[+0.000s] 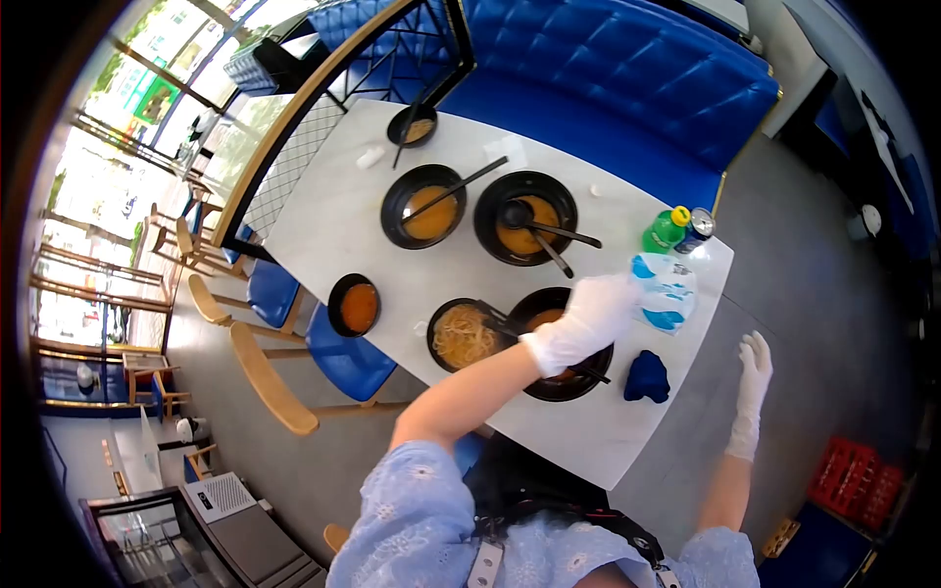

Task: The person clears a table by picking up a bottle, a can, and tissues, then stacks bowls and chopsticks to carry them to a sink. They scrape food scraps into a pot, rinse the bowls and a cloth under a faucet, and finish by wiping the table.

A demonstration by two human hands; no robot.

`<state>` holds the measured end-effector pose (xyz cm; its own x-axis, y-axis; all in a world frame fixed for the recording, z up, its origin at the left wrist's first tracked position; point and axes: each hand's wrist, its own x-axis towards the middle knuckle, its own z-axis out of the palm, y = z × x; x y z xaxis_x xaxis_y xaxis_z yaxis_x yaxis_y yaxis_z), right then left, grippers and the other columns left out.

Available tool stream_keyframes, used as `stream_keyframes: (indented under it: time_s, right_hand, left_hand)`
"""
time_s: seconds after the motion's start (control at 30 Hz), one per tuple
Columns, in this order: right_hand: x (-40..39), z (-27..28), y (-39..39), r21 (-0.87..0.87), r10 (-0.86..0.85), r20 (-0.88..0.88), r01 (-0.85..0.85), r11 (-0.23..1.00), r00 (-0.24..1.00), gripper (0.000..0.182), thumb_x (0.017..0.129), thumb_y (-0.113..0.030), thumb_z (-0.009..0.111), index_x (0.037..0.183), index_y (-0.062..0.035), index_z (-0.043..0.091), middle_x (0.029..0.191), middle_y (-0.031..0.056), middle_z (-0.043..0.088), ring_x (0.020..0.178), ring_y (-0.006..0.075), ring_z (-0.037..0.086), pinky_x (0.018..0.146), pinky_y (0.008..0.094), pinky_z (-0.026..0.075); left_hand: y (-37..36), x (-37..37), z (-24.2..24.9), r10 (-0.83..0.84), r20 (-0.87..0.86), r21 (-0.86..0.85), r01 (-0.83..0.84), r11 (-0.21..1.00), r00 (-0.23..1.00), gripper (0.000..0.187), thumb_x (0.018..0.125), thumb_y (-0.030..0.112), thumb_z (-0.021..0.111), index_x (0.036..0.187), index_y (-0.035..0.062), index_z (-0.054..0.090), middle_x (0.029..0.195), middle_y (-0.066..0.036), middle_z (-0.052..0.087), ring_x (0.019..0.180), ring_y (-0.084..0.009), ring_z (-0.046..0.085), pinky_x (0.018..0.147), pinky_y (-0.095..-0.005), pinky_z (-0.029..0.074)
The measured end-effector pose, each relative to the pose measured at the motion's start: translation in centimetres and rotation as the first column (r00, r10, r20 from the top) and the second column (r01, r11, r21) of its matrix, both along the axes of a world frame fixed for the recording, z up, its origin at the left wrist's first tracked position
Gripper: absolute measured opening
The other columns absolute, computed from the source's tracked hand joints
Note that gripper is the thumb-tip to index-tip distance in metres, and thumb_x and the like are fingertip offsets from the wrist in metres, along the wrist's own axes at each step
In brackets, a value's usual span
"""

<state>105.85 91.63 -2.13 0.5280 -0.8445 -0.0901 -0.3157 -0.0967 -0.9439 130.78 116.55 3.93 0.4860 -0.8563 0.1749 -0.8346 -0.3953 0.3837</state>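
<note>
At the centre right of the frame the gloved left hand reaches over a black bowl and its fingers close on a white and blue packet lying on the white worktop. The right hand (also gloved) hangs off the worktop's edge at the right, fingers loosely open and holding nothing. A dark blue cloth lies just below the packet, a green bottle above it.

table: glossy white stone-look | bowls: black, glossy | packet: shiny plastic | cloth: blue, matt
</note>
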Motion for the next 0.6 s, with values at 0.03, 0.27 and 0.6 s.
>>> stream_keyframes:
  time_s: [0.03,0.27,0.6]
  right_hand:
    - [-0.5,0.7,0.1,0.019,-0.027,0.014,0.026,0.999,1.0,0.036,0.09,-0.007,0.054,0.125,0.0029,0.05,0.116,0.0127,0.059,0.105,0.0188,0.057,0.091,0.028,0.044]
    - [2.4,6.8,2.6,-0.173,-0.117,0.02,0.119,0.978,0.993,0.032,0.095,-0.012,0.049,0.122,0.0033,0.053,0.111,0.0123,0.061,0.1,0.0184,0.058,0.09,0.0294,0.045]
    - [27.5,13.8,18.6,-0.479,0.245,-0.214,-0.32,0.818,0.946,0.027,0.09,-0.004,0.053,0.117,0.001,0.056,0.104,0.0112,0.065,0.1,0.0172,0.06,0.09,0.0297,0.045]
  left_hand:
    - [3.0,1.0,1.9,0.037,-0.03,-0.137,-0.041,0.99,0.999,0.008,0.077,0.012,0.06,0.085,0.0094,0.061,0.075,-0.01,0.061,0.072,-0.0289,0.064,0.06,-0.0371,0.051]
    - [27.8,17.7,4.0,0.605,-0.002,-0.067,-0.604,0.794,0.796,0.009,0.077,0.013,0.06,0.081,0.0048,0.06,0.076,-0.016,0.06,0.074,-0.0357,0.06,0.064,-0.0411,0.047]
    - [49.1,44.7,-3.4,0.872,0.189,0.174,-0.889,0.424,0.453,0.017,0.079,0.022,0.061,0.085,0.0062,0.065,0.085,-0.016,0.066,0.083,-0.0348,0.063,0.069,-0.0424,0.049]
